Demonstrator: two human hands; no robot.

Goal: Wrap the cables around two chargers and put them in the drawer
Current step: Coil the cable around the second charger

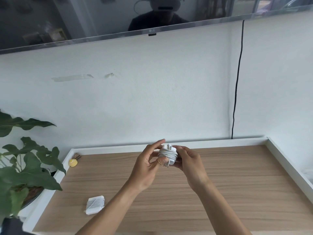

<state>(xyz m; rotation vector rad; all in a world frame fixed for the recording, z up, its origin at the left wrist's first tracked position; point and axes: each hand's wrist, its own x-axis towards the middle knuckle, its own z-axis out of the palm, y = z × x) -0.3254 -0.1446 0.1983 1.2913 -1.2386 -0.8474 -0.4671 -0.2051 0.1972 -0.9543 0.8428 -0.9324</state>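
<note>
The place is a room in a home, most likely a living room. A large flat television (67,22) with an LG badge on its lower edge hangs on a plain white painted wall (152,102), and its dark screen mirrors a lived-in interior. A black cable (238,78) runs down the wall below it to the back of a low counter (220,184) with a wood-grain top and a raised white rim. Strips of old tape (72,77) cling to the paint. A leafy potted houseplant (25,167) stands just beside the counter's left end. Small household things lie on the counter: a yellow trinket (73,163) in the far left corner and a wrapped charger (94,205).
</note>
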